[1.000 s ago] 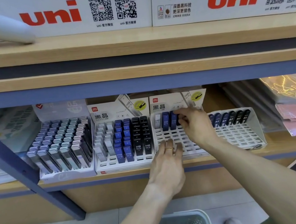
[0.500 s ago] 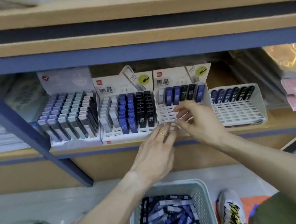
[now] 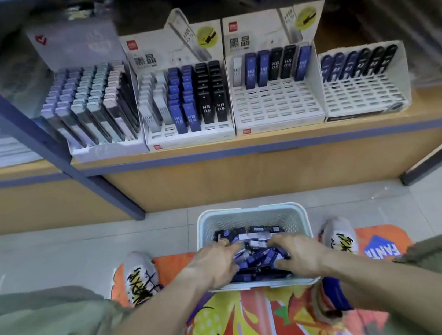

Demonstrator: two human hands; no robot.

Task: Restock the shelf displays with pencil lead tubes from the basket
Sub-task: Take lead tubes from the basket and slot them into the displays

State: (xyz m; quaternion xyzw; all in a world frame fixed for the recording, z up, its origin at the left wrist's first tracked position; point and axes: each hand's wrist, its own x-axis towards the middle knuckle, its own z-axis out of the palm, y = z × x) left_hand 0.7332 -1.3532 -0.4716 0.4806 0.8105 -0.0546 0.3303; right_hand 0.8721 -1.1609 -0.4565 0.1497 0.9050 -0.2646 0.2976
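- Both hands are down in the basket (image 3: 251, 215) at lower centre of the frame, on the floor between the person's shoes.
- Left hand (image 3: 217, 263) lies on the left side of the pile of pencil lead tubes (image 3: 255, 247), fingers reaching into it; whether it has hold of a tube I cannot tell.
- Right hand (image 3: 296, 255) rests on the right side of the pile, fingers bent over the tubes; a grip is probably forming, but motion blur hides it.
- The basket holds plenty of blue and black tubes, loosely heaped.
- Shelf (image 3: 239, 145) runs across the upper frame with four displays in a row.
- Far-left display (image 3: 94, 111) looks full.
- Second display (image 3: 186, 101) is mostly full, front slots open.
- Third display (image 3: 275, 98) has only its back row filled; all rows in front are bare.
- Far-right display (image 3: 364, 89) is the same: one back row, the rest open.
- Judgement: restocking is early on; most slots in the two right-hand displays are left to fill.
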